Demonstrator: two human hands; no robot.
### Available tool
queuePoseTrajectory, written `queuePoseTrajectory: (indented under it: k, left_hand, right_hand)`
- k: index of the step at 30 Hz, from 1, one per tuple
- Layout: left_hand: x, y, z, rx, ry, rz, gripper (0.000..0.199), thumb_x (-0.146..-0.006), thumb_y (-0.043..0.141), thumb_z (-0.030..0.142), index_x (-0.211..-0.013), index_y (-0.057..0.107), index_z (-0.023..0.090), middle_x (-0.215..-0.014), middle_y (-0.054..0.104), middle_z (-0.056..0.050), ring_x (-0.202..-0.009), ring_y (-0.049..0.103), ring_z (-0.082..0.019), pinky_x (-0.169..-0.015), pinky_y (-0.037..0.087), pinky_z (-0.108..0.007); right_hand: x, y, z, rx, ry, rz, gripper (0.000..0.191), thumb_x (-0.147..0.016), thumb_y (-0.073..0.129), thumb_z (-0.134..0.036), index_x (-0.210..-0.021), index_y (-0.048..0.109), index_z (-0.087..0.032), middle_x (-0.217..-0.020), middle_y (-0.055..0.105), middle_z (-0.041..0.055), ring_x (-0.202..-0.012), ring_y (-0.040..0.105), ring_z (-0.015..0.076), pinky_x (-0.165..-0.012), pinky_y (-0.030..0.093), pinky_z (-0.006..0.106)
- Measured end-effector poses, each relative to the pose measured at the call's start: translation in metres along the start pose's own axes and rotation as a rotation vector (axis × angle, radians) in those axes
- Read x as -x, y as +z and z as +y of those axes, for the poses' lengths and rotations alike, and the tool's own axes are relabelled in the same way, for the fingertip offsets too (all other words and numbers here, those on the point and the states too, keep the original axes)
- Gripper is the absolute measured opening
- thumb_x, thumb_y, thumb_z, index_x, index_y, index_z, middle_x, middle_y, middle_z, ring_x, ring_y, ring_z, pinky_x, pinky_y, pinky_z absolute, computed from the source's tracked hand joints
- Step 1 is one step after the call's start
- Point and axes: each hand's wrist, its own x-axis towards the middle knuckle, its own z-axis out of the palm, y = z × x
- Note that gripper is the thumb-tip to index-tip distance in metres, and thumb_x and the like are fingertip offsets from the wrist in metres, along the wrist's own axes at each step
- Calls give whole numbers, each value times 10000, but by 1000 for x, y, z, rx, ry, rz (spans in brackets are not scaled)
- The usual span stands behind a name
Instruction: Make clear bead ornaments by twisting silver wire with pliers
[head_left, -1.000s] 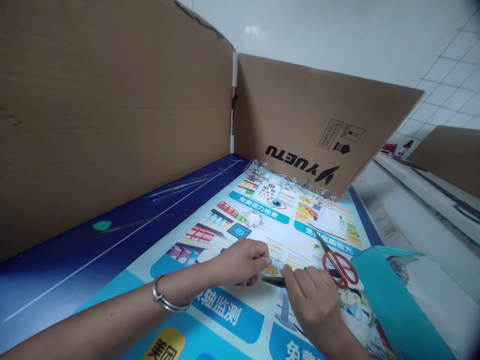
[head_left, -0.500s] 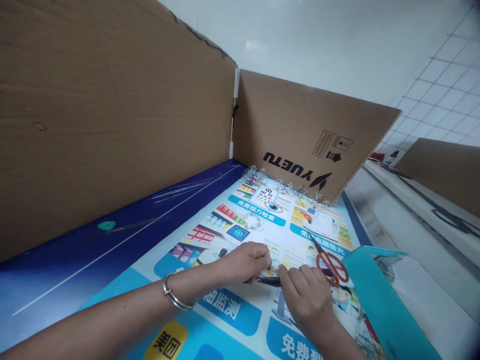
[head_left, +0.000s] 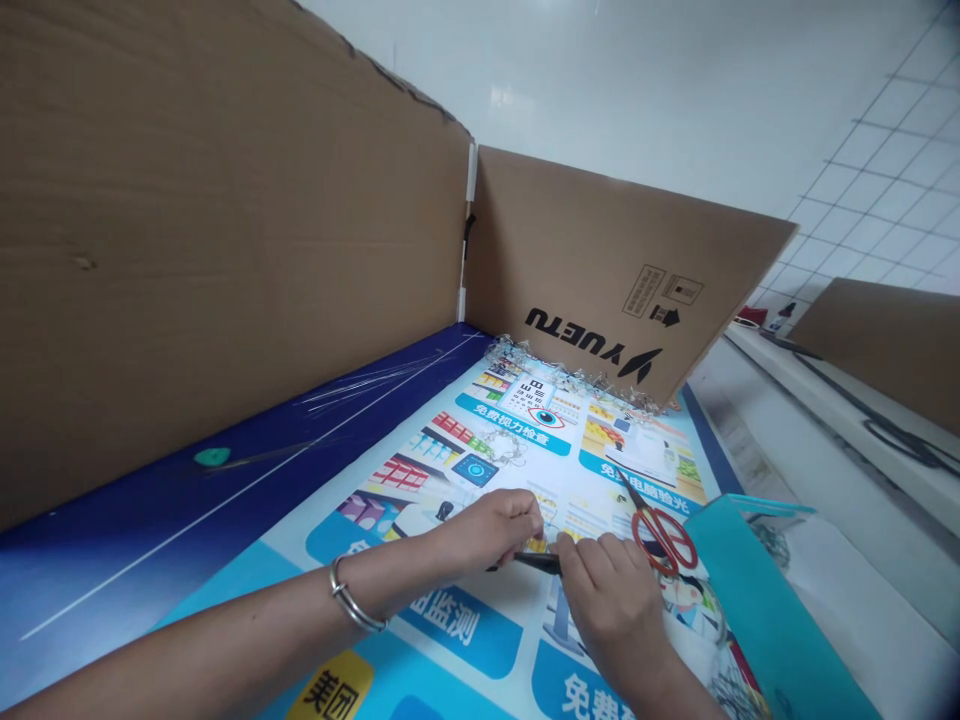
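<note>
One slim black tool [head_left: 538, 563], long axis crosswise, points left from right hand [head_left: 616, 595], fingers clamped on it. Left hand [head_left: 501, 530]: fingers curled, hold cannot be told. Red-handled scissors [head_left: 639, 527]: one.

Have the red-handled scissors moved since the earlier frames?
No. Judged against the printed sheet, the red-handled scissors show no visible shift: their blades still cross the same blue label.

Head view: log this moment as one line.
Left hand: closed, contents unclear | Right hand: closed on dark object | Nearby: red-handled scissors on printed sheet
</note>
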Motion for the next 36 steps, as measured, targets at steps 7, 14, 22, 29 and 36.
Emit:
queuePoseTrajectory:
  k: [7, 14, 22, 29, 36]
  left_hand:
    - [-1, 2, -1, 21, 3, 18, 208, -800, 455, 361, -752, 502, 164, -467, 390, 76, -382, 313, -67, -380, 235, -172]
    - [0, 3, 3, 16, 6, 24, 185, -800, 456, 329, -740, 498, 159, -447, 394, 78, -387, 314, -66, -388, 249, -166]
    - [-2, 4, 0, -32, 24, 69, 205, -815, 429, 345, -709, 449, 170, -486, 402, 73, -405, 361, -70, -398, 287, -163]
    - [4, 2, 8, -348, 83, 156, 228, -871, 363, 330, -716, 447, 185, -543, 500, 50, -479, 498, -97, -467, 340, -175]
    - [6, -3, 13, -761, 200, 176, 212, -881, 374, 275, -715, 473, 186, -566, 557, 29, -551, 526, -123, -516, 334, -191]
  right_hand:
    - [4, 7, 1, -23, -5, 19, 218, -860, 452, -132, -1046, 565, -114, -710, 527, 54, -666, 423, 175, -614, 286, 359]
    - [3, 10, 2, -12, -3, 42, 205, -854, 465, -142, -1030, 567, -114, -703, 527, 48, -653, 413, 169, -603, 278, 353]
    - [7, 17, 0, -29, 11, 101, 198, -822, 496, -108, -1007, 565, -96, -741, 554, 63, -702, 450, 185, -656, 321, 359]
    - [6, 17, -1, -106, 55, 64, 187, -797, 490, -94, -965, 568, -114, -717, 556, 54, -673, 444, 180, -658, 303, 341]
    - [5, 18, -11, -219, 187, -71, 128, -797, 466, -137, -834, 583, -174, -651, 544, 25, -597, 452, 168, -586, 253, 305]
